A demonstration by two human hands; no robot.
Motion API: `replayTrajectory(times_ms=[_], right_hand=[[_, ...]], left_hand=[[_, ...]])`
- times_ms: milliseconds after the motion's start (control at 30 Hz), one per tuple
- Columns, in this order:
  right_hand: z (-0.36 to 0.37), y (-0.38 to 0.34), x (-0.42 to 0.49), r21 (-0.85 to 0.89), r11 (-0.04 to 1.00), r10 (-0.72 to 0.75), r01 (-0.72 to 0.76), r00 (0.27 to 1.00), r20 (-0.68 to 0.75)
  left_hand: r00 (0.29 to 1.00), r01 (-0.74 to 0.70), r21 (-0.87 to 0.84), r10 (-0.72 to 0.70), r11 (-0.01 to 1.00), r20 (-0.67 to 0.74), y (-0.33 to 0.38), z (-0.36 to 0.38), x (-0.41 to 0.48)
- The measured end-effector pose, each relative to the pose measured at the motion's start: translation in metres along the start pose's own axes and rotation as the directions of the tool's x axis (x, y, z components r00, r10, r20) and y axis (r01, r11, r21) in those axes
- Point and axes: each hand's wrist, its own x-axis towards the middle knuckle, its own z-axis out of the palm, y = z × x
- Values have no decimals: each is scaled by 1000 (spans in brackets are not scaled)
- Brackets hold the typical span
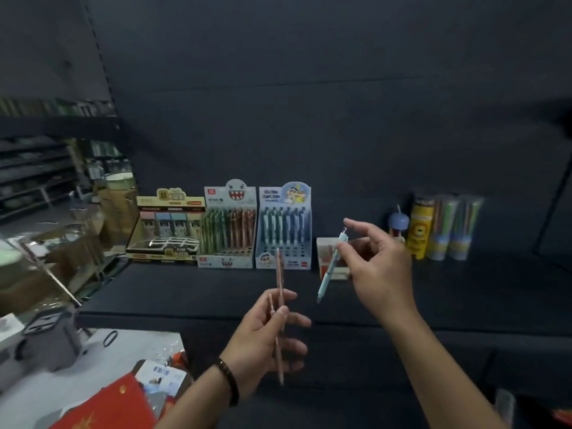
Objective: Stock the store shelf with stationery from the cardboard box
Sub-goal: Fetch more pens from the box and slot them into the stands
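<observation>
My left hand [272,339] grips pinkish-brown pens [280,283] that stand nearly upright, in front of the dark shelf [185,292]. My right hand [377,267] pinches a light blue pen [329,269] near its top; the pen hangs tilted, tip down and to the left. Both hands hover above the shelf's front part. Behind them stand two pen display boxes: a blue cartoon one [283,227] with empty holes in its front rows, and a shark-face one [229,227] with green and brown pens.
A yellow-black display box [167,230] stands at the shelf's left. A small white-red box [326,252] sits behind my right hand. Tubes of pens [445,227] and a blue-topped item [398,224] stand at the right. A red packet [114,404] and clutter lie lower left.
</observation>
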Motion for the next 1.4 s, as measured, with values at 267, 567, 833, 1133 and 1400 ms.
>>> replayTrajectory(times_ms=[267,567,833,1133,1400], right_hand=[[71,53,110,-23,999,-41,43,996,74],[166,85,150,-175,974,-122,145,983,134],[215,86,145,-358,929,-62,91,994,91],[239,83,128,-558,829,37,36,992,119],[234,71,130,-615,788,134,0,976,172]], left_hand=[[986,-45,-60,35,997,-164,19,-46,104],[973,-161,83,172,983,-154,40,-110,148],[988,-154,96,151,983,31,57,-185,188],[977,-75,-66,87,995,193,65,-222,212],[962,-19,-227,79,974,260,55,-222,202]])
